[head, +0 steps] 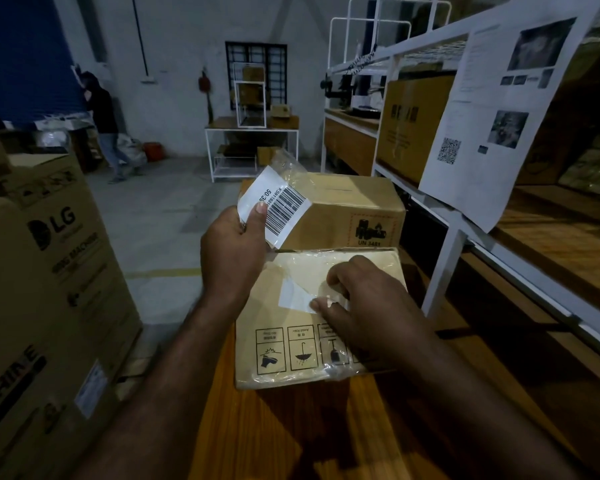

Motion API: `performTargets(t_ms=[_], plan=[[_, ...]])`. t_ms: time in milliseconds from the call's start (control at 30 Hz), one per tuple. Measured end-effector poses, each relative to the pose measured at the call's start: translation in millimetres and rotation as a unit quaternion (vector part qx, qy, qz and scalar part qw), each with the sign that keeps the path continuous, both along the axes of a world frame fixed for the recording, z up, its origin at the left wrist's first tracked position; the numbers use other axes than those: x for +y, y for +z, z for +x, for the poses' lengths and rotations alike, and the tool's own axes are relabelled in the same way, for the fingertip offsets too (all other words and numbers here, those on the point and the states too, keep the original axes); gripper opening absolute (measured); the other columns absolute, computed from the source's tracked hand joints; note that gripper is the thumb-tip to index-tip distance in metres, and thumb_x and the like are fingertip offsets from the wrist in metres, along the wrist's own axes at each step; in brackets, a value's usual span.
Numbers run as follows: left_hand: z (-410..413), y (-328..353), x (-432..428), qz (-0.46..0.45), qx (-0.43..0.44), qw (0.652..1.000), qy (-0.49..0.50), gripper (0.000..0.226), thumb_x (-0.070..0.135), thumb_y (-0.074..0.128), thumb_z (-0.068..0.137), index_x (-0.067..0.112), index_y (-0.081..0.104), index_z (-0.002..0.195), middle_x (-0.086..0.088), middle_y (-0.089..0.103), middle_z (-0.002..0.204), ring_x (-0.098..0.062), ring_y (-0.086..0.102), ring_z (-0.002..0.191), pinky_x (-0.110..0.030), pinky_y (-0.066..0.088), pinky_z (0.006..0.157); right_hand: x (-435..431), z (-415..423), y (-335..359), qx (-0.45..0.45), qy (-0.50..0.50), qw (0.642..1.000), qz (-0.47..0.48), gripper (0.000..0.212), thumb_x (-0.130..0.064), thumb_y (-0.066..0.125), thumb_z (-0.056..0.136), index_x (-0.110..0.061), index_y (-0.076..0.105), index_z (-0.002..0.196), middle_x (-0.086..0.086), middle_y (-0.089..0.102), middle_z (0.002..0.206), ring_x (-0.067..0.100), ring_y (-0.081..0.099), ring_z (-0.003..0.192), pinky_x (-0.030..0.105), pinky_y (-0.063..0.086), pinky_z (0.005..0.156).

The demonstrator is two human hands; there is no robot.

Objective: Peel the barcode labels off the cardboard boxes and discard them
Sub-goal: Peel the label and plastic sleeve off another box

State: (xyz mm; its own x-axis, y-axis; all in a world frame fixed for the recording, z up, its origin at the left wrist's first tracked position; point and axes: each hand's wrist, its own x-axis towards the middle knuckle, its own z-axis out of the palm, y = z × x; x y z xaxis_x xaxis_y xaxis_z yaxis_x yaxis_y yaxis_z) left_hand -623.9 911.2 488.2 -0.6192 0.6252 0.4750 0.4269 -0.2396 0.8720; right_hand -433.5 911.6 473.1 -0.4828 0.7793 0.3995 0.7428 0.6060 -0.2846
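Left hand pinches peeled barcode label; right hand on box.

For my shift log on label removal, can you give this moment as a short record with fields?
left hand: holds a peeled barcode label, raised above the boxes
right hand: fingers pinch a white label scrap on the near box
near box: lies flat on the wooden table, handling symbols printed
far box: behind it, UN 3481 mark
stage: one label off, not yet discarded
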Motion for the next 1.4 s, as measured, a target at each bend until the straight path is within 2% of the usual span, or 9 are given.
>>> performTargets(t_ms=[333,533,633,900,1033,1100,1233,1400], plan=[[-4.5,1.5,3.6,0.002,-0.014,1.0,-0.016,0.031,0.043,0.056,0.098,0.016,0.07,0.103,0.002,0.076,0.094,-0.011,0.073,0.08,-0.042,0.063,0.07,18.3,-15.8,6.2,-0.02,-0.025,0.998,0.046,0.021,-0.043,0.054,0.09,-0.023,0.057,0.092,-0.006,0.059,0.093,0.013,0.055,0.081,0.034,0.047,0.071],[-6.4,0.8,5.9,-0.001,-0.014,1.0,-0.015,0.033,0.045,0.056,0.097,0.015,0.071,0.101,0.002,0.076,0.092,-0.012,0.074,0.077,-0.044,0.062,0.068,16.8,-18.5,10.8,-0.021,-0.016,0.999,0.04,0.032,-0.054,0.06,0.079,-0.025,0.049,0.076,-0.008,0.053,0.08,0.011,0.048,0.073,0.03,0.036,0.06],[-7.6,0.7,5.6,-0.001,-0.016,1.0,-0.02,0.03,0.043,0.057,0.098,0.016,0.07,0.1,0.003,0.076,0.091,-0.01,0.074,0.076,-0.044,0.063,0.067,17.7,-24.2,11.4,-0.018,-0.033,0.998,0.042,0.03,-0.051,0.059,0.081,-0.023,0.049,0.074,-0.008,0.053,0.079,0.013,0.049,0.073,0.031,0.037,0.06],[-6.9,-2.2,2.8,0.0,-0.014,1.0,-0.006,0.034,0.044,0.055,0.098,0.013,0.07,0.1,0.003,0.075,0.091,-0.009,0.073,0.076,-0.043,0.063,0.066,22.4,-28.8,5.7,-0.007,-0.048,0.998,0.044,0.011,-0.034,0.051,0.089,-0.025,0.049,0.084,-0.009,0.051,0.079,0.015,0.049,0.072,0.03,0.032,0.062],[-5.7,-1.0,1.1,-0.005,-0.021,1.0,-0.006,0.033,0.044,0.055,0.099,0.014,0.069,0.098,0.004,0.075,0.089,-0.007,0.073,0.072,-0.038,0.062,0.064,22.4,-22.9,9.4,0.022,-0.018,0.999,0.019,0.029,-0.05,0.06,0.083,-0.022,0.053,0.077,-0.009,0.057,0.073,0.012,0.053,0.071,0.031,0.044,0.061],[-4.4,-1.7,0.1,-0.009,-0.003,1.0,0.002,0.035,0.045,0.054,0.099,0.013,0.068,0.099,0.003,0.075,0.091,-0.006,0.072,0.073,-0.034,0.062,0.063,18.4,-23.6,11.4,-0.003,-0.015,1.0,0.026,0.033,-0.055,0.061,0.08,-0.024,0.051,0.076,-0.008,0.055,0.073,0.011,0.051,0.069,0.031,0.043,0.06],[-5.0,-1.7,0.4,-0.004,0.0,1.0,0.005,0.037,0.045,0.054,0.099,0.011,0.068,0.097,0.003,0.075,0.09,-0.006,0.072,0.072,-0.03,0.061,0.061,20.6,-27.8,10.6,-0.032,-0.029,0.998,0.05,0.026,-0.047,0.057,0.082,-0.022,0.051,0.075,-0.006,0.055,0.073,0.017,0.052,0.07,0.031,0.039,0.059],[-5.3,-0.9,1.5,0.001,0.003,1.0,0.009,0.033,0.043,0.054,0.099,0.014,0.068,0.097,0.007,0.073,0.087,-0.003,0.07,0.07,-0.017,0.054,0.053,22.1,-33.6,8.1,-0.029,-0.026,0.997,0.062,0.019,-0.041,0.053,0.083,-0.022,0.058,0.083,-0.005,0.061,0.082,0.019,0.055,0.075,0.034,0.047,0.066]])
